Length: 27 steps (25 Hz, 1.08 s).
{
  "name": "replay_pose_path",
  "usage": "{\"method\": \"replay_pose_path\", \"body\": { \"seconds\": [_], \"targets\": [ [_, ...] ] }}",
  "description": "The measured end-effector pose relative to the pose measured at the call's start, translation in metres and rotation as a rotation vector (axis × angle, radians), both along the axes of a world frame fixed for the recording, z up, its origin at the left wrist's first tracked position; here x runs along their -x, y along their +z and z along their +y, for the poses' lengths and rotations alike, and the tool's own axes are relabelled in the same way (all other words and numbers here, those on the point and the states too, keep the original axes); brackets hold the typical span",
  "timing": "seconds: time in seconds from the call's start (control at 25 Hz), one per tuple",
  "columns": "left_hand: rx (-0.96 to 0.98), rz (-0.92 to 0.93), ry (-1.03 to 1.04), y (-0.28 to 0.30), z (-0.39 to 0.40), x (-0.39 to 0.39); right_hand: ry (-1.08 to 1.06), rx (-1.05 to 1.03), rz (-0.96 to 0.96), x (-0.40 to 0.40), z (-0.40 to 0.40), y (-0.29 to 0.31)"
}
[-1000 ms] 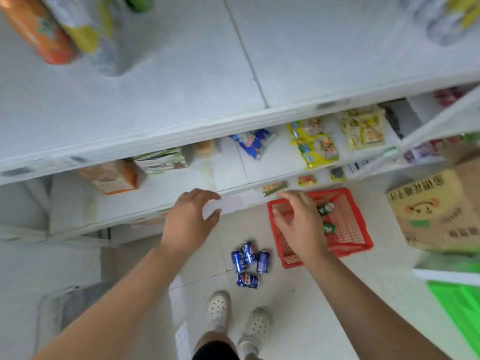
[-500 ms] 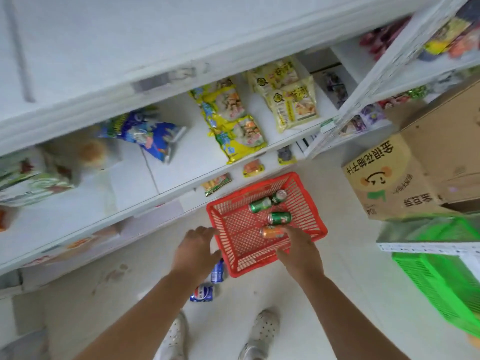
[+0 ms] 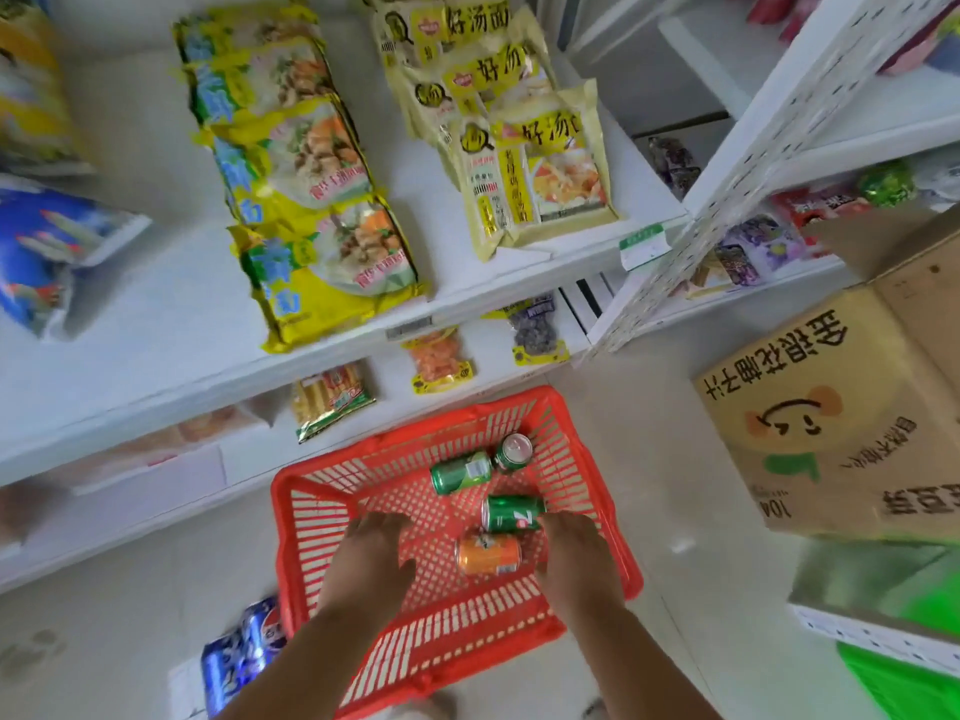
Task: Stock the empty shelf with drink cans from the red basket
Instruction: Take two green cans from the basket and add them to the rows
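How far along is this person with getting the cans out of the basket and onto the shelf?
No stocked cans are in view, so nothing counts as done yet. Both hands, left hand and right hand, are down in the red basket, empty, beside the orange can. Three green cans also lie inside it, and blue cans sit on the floor beside it. All of these are left.

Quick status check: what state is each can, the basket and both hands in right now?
Red basket: on the floor, holding four cans.
Orange can: on its side in the basket, between the hands.
7-Up can: on its side, at the right fingertips.
Two green cans: loose at the basket's far end.
Blue cans: on the floor, outside the basket.
Left hand: open, empty.
Right hand: open, empty.
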<state>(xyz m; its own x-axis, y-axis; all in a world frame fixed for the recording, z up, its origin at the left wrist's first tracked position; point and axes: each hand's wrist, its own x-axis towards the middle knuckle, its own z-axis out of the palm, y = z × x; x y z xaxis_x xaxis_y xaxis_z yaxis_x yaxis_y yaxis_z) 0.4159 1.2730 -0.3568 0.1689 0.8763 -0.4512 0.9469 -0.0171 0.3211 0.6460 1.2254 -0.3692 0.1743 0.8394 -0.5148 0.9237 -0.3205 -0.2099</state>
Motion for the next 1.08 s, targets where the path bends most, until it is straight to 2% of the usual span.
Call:
{"method": "replay_pose_path", "body": {
  "seconds": [0.24, 0.44, 0.6, 0.8, 0.92, 1.08],
  "targets": [
    [-0.046, 0.075, 0.065, -0.155, 0.022, -0.039, 0.237, 0.018, 0.003, -0.025, 0.030, -0.148],
    [-0.108, 0.154, -0.045, -0.237, 0.043, -0.055, 0.501, 0.176, -0.084, -0.017, 0.072, -0.214],
    [-0.125, 0.205, -0.137, -0.265, 0.062, -0.053, 0.697, 0.244, -0.192, -0.010, 0.094, -0.221],
    [-0.113, 0.219, -0.159, -0.280, 0.072, -0.056, 0.741, 0.213, -0.220, -0.015, 0.090, -0.234],
    [-0.100, 0.179, -0.099, -0.291, 0.070, -0.060, 0.717, 0.157, -0.240, -0.015, 0.080, -0.246],
    [-0.043, 0.062, 0.039, -0.300, 0.066, -0.064, 0.696, 0.180, -0.222, -0.017, 0.078, -0.254]
  ]
}}
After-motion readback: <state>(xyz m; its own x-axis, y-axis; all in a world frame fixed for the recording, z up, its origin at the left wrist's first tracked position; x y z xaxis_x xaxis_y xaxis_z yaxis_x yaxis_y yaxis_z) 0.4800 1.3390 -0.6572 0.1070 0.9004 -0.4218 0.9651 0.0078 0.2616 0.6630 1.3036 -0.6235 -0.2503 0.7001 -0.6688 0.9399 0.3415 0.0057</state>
